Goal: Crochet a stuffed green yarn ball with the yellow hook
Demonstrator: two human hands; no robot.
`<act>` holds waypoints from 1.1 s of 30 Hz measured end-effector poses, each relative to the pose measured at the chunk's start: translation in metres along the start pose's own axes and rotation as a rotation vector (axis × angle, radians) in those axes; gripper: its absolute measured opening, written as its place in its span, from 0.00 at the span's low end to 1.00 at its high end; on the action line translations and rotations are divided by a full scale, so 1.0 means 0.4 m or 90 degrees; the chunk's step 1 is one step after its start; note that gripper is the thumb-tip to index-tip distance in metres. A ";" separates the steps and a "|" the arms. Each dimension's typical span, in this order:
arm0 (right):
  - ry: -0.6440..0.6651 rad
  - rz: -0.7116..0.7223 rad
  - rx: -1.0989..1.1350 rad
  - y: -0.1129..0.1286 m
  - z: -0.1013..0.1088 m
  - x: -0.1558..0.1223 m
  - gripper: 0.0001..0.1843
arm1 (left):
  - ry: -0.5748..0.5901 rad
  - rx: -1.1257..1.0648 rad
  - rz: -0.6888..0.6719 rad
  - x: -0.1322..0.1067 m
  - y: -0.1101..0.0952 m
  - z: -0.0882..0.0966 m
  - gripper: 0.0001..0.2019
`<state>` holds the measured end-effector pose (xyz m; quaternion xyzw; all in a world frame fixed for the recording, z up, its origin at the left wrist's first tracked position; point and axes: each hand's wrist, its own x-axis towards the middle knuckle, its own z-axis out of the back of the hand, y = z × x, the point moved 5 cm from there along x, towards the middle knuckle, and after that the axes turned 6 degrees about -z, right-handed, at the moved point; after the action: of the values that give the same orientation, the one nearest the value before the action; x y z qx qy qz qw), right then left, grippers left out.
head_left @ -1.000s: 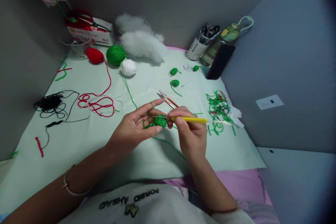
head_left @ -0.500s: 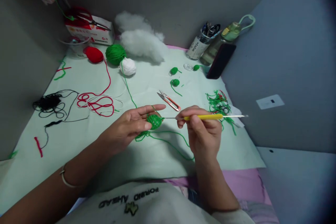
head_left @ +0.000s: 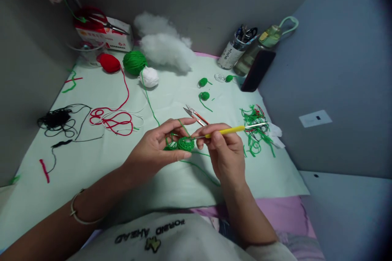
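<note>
Between thumb and fingers, my left hand (head_left: 156, 142) grips a small green crochet piece (head_left: 186, 144). Green yarn (head_left: 183, 126) passes over its raised index finger. My right hand (head_left: 228, 147) is closed round the yellow handle of a crochet hook (head_left: 228, 131), held almost level. The hook's thin tip reaches the top of the green piece; the exact stitch is too small to make out. Loose green strands hang below and run right beneath my right hand. Thread snips (head_left: 197, 115) lie just beyond, partly hidden by my right fingers.
Green (head_left: 134, 63), red (head_left: 110, 63) and white (head_left: 149, 77) yarn balls sit back left, near white stuffing (head_left: 165, 47). Black yarn (head_left: 56, 119) lies left; yarn scraps (head_left: 255, 130) lie right. A phone (head_left: 258, 71), bottle (head_left: 269, 36) and pen cup (head_left: 231, 53) stand back right.
My right hand has moved left with the hook, closer to my left hand. The green piece has turned in my left fingers, and the yarn now stretches from the index finger down to the hook.
</note>
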<state>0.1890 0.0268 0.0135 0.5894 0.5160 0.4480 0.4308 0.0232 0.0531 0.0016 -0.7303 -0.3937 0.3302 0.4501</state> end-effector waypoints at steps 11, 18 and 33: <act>0.092 -0.027 -0.040 0.015 0.012 0.009 0.13 | 0.018 0.067 0.015 0.005 0.008 0.002 0.30; 0.080 0.328 -0.436 0.068 -0.028 -0.042 0.12 | -0.068 0.079 -0.014 -0.003 0.009 -0.003 0.29; -0.067 0.265 -0.267 0.049 0.006 -0.052 0.12 | -0.008 -0.209 0.115 -0.016 0.029 -0.016 0.31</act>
<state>0.1945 0.0043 0.0302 0.6029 0.2573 0.5925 0.4681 0.0287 0.0419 -0.0058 -0.8242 -0.3780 0.3053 0.2907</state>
